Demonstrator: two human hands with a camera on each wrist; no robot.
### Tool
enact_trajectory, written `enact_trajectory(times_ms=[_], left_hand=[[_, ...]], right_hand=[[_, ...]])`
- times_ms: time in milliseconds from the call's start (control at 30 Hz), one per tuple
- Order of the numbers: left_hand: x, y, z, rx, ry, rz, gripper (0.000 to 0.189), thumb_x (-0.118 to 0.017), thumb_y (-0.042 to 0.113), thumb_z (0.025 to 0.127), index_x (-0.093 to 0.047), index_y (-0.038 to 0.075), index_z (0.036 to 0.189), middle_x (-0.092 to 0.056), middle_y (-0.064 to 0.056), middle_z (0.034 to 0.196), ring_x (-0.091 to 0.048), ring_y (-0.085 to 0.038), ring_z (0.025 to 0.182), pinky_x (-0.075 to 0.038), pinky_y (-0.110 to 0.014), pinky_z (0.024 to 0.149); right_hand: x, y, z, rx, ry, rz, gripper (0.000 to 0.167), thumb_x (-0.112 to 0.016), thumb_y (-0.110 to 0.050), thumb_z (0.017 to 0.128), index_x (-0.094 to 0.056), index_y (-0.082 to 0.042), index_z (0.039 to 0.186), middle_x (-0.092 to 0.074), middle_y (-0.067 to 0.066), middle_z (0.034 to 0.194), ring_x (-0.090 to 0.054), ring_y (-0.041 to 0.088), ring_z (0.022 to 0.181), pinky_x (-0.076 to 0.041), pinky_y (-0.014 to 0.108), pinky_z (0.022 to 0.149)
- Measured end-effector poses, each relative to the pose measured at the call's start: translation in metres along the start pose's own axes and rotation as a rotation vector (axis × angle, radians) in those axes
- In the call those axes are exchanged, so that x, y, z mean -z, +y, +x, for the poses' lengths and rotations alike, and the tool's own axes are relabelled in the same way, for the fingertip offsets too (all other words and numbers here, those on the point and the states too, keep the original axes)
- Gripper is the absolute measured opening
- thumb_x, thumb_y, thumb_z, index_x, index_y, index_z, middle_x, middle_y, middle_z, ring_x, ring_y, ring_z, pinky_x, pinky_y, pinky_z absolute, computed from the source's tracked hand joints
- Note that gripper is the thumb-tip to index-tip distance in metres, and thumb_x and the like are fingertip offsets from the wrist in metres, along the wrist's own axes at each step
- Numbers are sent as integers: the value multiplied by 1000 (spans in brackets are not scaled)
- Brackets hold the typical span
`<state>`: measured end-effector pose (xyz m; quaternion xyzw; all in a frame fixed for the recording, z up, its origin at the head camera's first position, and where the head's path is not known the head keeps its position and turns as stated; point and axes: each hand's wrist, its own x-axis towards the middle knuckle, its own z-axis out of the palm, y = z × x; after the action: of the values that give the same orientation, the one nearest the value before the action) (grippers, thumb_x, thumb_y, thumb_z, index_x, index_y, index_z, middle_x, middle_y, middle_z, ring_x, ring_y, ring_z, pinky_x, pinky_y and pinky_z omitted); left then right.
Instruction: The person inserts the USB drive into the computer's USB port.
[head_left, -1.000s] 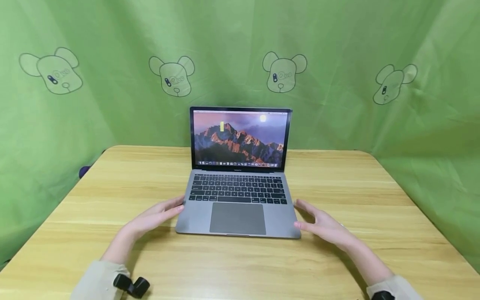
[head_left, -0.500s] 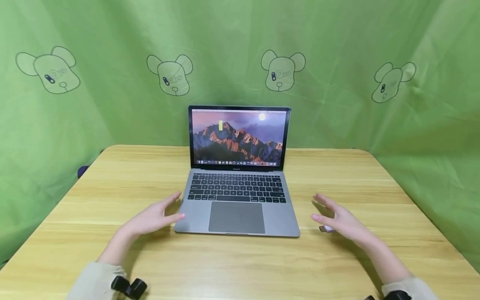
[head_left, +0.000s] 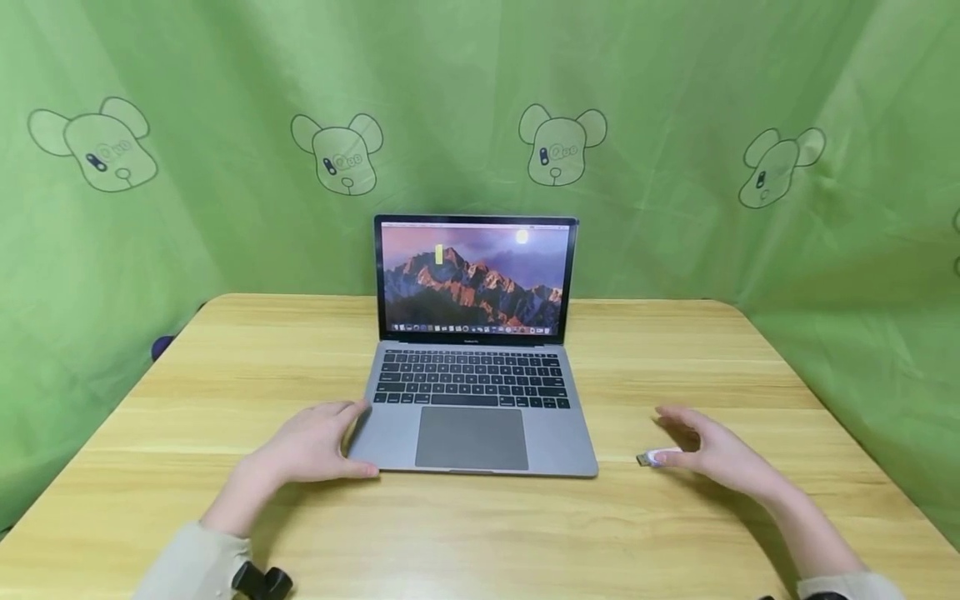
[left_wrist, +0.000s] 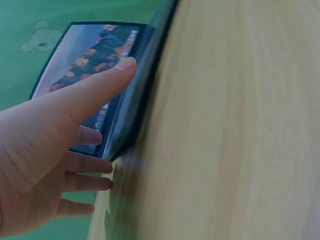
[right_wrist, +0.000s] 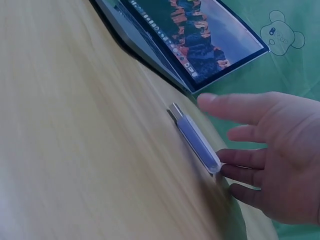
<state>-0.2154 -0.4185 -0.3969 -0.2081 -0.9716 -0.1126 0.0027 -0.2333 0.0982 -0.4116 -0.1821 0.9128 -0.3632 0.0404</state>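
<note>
A grey laptop (head_left: 471, 437) stands unfolded on the wooden table, its screen lit with a mountain picture. My left hand (head_left: 303, 446) is at the laptop's front left corner, the thumb at the front edge and the fingers along the left side. In the left wrist view, the fingers of that hand (left_wrist: 45, 145) are spread and fairly straight. To the right of the laptop lies a USB stick (right_wrist: 197, 142) with a bare metal plug and a pale purple body. My right hand (head_left: 723, 458) hovers around the stick, thumb and fingers apart, hiding its rear end in the head view.
The wooden table (head_left: 480, 533) has rounded far corners. Behind it hangs a green cloth (head_left: 450, 67) printed with bear heads. A small purple object (head_left: 161, 346) shows beyond the table's left edge.
My right hand has moved right, away from the laptop's side to the USB stick, which was hidden at first. My left hand has shifted slightly toward the laptop's front corner.
</note>
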Motion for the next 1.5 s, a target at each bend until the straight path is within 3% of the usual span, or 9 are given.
enact_trajectory(times_ms=[100, 200, 300, 400, 633, 1133, 1500], left_hand=[[1, 1, -1, -5, -7, 52, 103, -65, 71, 64, -42, 1, 137, -51, -23, 129, -48, -41, 116, -36, -57, 97], [2, 1, -1, -21, -1, 93, 102, -64, 72, 65, -44, 2, 136, -52, -22, 127, -49, -40, 114, -36, -56, 97], [3, 1, -1, -43, 9, 136, 101, -62, 73, 66, -45, 0, 134, -54, -20, 124, -51, -37, 112, -37, -55, 96], [2, -1, -1, -61, 20, 168, 100, -60, 74, 66, -47, -1, 131, -56, -18, 119, -53, -34, 108, -39, -53, 95], [-1, -4, 2, -90, 52, 208, 96, -58, 76, 66, -52, 1, 125, -58, -12, 106, -55, -28, 96, -44, -48, 88], [-6, -6, 0, -82, 42, 198, 97, -56, 78, 65, -52, 2, 124, -57, -11, 106, -54, -26, 96, -45, -47, 89], [-4, -8, 2, -99, 51, 203, 96, -55, 79, 66, -52, 2, 124, -56, -10, 104, -54, -26, 97, -42, -48, 92]], right_hand=[[1, 3, -1, 36, 9, -73, 68, -74, -25, 78, -45, 10, 128, -53, 26, 122, -46, 42, 115, -39, 42, 97], [1, 6, -2, 44, 12, -128, 59, -77, -25, 75, -55, 5, 121, -59, 17, 112, -53, 27, 101, -44, 26, 84], [1, 8, -3, 59, -10, -131, 48, -77, -22, 74, -60, 2, 113, -57, 8, 101, -50, 13, 86, -45, 23, 71], [1, 10, -4, 79, -39, -113, 36, -76, -18, 76, -62, -2, 104, -55, 2, 92, -47, 7, 79, -43, 22, 64], [3, 14, -2, 121, -67, -92, 18, -72, -16, 79, -61, -10, 92, -53, -1, 81, -45, 5, 72, -40, 21, 59], [2, 14, 4, 75, -3, -150, 13, -69, -22, 84, -62, -14, 91, -57, -4, 86, -48, 5, 77, -42, 22, 65], [7, 6, 25, 87, 21, -140, 12, -67, -18, 86, -62, -10, 93, -56, 0, 81, -48, 9, 69, -43, 24, 55]])
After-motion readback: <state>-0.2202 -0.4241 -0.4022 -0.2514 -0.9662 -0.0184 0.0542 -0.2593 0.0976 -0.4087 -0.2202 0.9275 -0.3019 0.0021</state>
